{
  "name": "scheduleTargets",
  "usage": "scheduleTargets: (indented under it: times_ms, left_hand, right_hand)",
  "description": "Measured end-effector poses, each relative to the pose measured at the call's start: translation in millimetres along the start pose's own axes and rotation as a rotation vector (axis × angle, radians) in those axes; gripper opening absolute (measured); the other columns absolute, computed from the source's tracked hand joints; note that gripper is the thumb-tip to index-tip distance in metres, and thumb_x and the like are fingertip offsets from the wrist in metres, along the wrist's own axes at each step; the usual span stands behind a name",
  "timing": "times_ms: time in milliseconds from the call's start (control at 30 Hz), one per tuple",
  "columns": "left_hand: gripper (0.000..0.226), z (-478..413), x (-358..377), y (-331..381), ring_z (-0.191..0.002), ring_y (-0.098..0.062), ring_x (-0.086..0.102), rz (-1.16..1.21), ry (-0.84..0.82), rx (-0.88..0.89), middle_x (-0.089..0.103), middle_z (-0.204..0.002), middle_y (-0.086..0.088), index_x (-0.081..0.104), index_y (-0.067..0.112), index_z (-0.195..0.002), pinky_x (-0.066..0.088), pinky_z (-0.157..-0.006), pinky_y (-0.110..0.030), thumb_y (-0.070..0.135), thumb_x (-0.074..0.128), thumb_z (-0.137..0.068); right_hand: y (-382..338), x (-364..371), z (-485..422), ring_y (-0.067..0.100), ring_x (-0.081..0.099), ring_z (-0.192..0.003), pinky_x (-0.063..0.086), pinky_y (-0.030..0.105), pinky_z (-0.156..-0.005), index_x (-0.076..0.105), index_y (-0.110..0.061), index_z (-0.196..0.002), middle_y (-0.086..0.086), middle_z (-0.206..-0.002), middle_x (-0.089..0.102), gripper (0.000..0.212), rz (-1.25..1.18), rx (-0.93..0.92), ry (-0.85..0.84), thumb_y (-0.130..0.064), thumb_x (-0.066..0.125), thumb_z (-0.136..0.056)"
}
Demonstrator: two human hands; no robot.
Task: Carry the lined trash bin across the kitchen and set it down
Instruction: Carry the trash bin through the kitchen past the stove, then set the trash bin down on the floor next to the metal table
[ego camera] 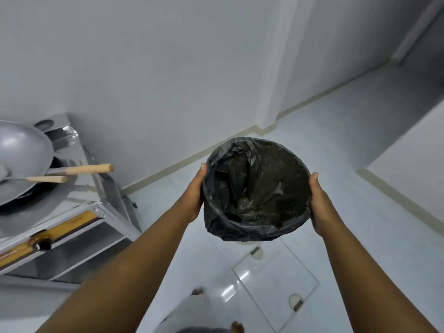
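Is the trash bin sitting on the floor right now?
No, both hands, left and right, hold the trash bin by its sides, up above the floor.

A glossy pale tiled floor (312,145) runs to a cream skirting along the wall. Set flush into it, near the person's bare feet (237,326), is a square hatch (276,280) with two recessed pulls. Left of the hatch stands a steel stove table (79,227) carrying a wok (21,159).

A plain home kitchen. At the left stands a steel stove stand (72,227) carrying a grey wok (21,157) with a wooden handle (89,168), a second wooden-handled utensil (45,179) lying across it. Pale glossy floor tiles (336,131) meet bare white walls (156,68) along a cream skirting.
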State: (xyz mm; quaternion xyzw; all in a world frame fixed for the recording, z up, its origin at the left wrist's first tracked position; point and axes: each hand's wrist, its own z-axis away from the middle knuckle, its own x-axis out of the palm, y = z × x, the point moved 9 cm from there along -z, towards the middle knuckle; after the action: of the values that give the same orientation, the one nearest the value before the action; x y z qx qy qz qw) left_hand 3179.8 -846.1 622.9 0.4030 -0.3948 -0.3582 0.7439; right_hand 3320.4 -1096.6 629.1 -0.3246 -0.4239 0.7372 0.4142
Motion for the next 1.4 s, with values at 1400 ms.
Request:
scheduleTargets:
  times_ms: [1400]
  left_hand:
    - [0.078,-298,-378,-275,-0.133,-0.013,0.051,0.295,0.765,-0.254,0.054,-0.147,0.008,0.040,0.027,-0.153,0.039,-0.112,-0.034,0.066,0.031,-0.086]
  right_hand:
    - [269,379,-526,0.021,0.052,-0.133,0.047,0.049,-0.107,0.043,-0.040,-0.145,-0.006,-0.147,0.052,0.088,0.344,0.333,-0.649,-0.088,0.051,-0.071]
